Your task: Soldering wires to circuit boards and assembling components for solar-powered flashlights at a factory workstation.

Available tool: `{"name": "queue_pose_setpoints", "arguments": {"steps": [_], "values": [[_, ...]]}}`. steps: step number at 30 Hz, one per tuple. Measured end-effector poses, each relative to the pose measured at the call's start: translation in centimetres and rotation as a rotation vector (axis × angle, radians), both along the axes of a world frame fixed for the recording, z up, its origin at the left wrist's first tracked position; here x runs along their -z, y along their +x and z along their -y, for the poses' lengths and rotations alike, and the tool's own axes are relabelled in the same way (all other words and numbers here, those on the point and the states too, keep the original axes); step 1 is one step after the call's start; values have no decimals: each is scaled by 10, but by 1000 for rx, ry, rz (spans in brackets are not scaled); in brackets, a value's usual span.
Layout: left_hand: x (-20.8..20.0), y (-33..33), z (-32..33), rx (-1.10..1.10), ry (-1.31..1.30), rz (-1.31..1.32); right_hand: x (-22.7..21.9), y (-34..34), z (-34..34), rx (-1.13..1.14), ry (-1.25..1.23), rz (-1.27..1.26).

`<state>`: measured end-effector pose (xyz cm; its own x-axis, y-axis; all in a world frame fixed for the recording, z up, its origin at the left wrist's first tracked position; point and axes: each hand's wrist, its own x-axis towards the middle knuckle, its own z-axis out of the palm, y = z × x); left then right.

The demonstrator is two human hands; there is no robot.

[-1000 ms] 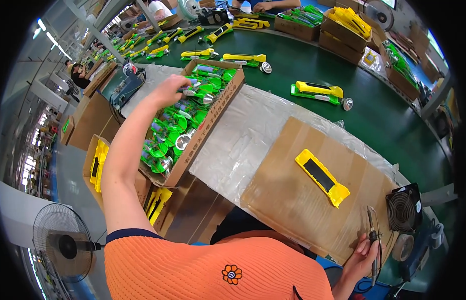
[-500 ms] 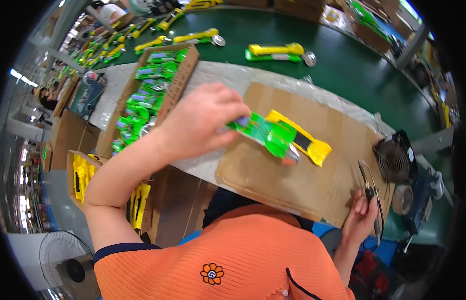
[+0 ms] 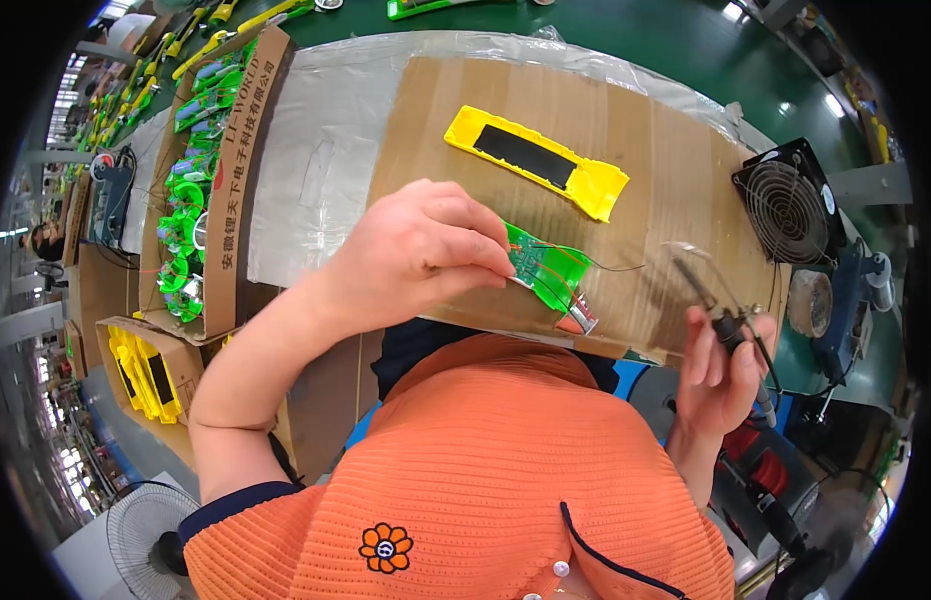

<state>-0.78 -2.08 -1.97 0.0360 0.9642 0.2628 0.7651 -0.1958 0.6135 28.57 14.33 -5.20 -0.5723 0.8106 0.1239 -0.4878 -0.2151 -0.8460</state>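
Observation:
My left hand [image 3: 426, 255] pinches one end of a green flashlight housing half [image 3: 561, 285] above the cardboard sheet. A circuit board and thin red and dark wires show in it, with a silvery reflector at its right end. Beyond it a yellow housing half [image 3: 531, 160] with a black strip lies on the cardboard. My right hand [image 3: 721, 365], at the right edge of the cardboard, is closed round a soldering iron [image 3: 728, 328]. The iron's metal tip points up and away to the left, blurred by motion.
A carton [image 3: 248, 170] of green housings stands at the left, with a box of yellow housing parts [image 3: 146, 370] below it. To the right are a black fan [image 3: 786, 210] and a roll of tape [image 3: 811, 303]. The cardboard sheet [image 3: 676, 150] covers the bench in front of me.
The view has shifted down toward the bench. My left hand has brought the green housing nearer to me, away from the yellow half. My right hand has raised the soldering iron inward.

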Motion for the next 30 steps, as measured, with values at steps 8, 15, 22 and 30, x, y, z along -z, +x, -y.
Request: {"name": "queue_pose_setpoints", "arguments": {"steps": [8, 15, 22, 30], "values": [[12, 13, -4, -176, -18, 80, -15, -30, 16, -209, -82, 291], [7, 7, -10, -102, 28, -30, -17, -41, 13, -239, -155, 348], [2, 8, -16, -25, -60, -197, -14, -46, 11, -275, -148, 390], [0, 7, -19, -25, -100, -230, -16, -49, 11, -275, -137, 433]]}}
